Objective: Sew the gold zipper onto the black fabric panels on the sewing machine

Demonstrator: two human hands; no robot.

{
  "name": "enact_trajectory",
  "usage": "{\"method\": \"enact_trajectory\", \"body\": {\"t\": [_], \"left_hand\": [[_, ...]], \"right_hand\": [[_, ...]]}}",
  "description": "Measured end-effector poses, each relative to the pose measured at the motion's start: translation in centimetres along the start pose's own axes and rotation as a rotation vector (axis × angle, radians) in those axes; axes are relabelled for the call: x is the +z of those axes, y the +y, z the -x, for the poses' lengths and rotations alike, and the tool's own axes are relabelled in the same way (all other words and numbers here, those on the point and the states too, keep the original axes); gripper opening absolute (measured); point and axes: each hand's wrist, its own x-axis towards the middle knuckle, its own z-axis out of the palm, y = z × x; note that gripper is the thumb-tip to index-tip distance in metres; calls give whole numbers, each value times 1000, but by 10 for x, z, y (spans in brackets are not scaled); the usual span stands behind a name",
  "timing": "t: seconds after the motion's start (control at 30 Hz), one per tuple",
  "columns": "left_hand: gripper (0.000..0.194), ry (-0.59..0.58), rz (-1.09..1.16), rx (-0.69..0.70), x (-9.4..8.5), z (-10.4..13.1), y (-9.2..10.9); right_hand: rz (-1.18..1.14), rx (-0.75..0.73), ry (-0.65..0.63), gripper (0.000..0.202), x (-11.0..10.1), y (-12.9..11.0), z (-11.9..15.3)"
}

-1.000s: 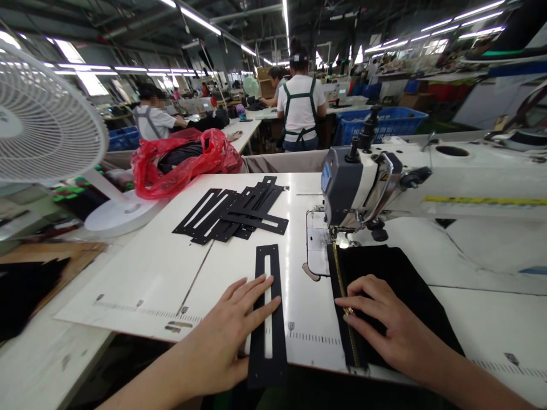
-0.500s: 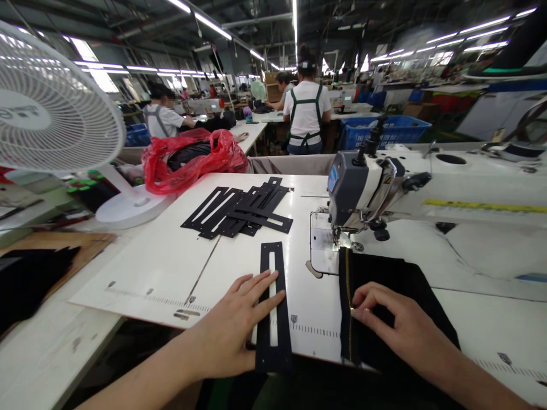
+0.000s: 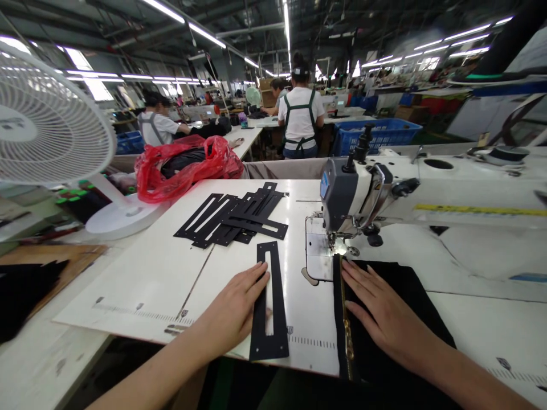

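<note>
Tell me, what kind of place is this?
Most likely a garment or bag sewing factory. An industrial sewing machine stands on the table, cut black pieces lie stacked beside it, and aproned workers sit at rows of benches behind.

One sewing machine (image 3: 359, 193), one white fan (image 3: 47, 131), one red bag (image 3: 183, 165). Three people (upper centre) stand or sit beyond.

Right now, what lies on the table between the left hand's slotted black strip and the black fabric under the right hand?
Head view: only bare white table with printed ruler marks separates the slotted black strip from the black fabric.
</note>
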Motion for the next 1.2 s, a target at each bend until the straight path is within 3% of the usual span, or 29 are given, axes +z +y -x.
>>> {"method": "enact_trajectory", "body": {"t": [0.1, 0.27, 0.37, 0.47, 0.57, 0.63, 0.73, 0.9, 1.2], "left_hand": [[48, 81, -26, -53, 4, -10, -12], [40, 165, -9, -7, 5, -22, -34], [36, 371, 57, 57, 7, -32, -18], [37, 555, 132, 217, 13, -49, 21], [29, 512, 79, 350, 25, -74, 58], [26, 439, 2, 375, 34, -88, 70], [26, 337, -50, 351, 43, -98, 71], [27, 232, -54, 333, 44, -95, 65], [30, 235, -101, 329, 48, -98, 67]], "right_hand": [[2, 9, 44, 47, 4, 2, 2], [33, -4, 44, 50, 7, 3, 4], [55, -1, 26, 48, 7, 2, 3], [77, 23, 24, 46, 7, -2, 2], [41, 22, 29, 47, 5, -4, 2], [12, 12, 25, 50, 4, -4, 2], [0, 1, 13, 53, 3, -1, 2], [29, 7, 24, 54, 6, 0, 1], [-11, 77, 24, 49, 12, -6, -1]]}}
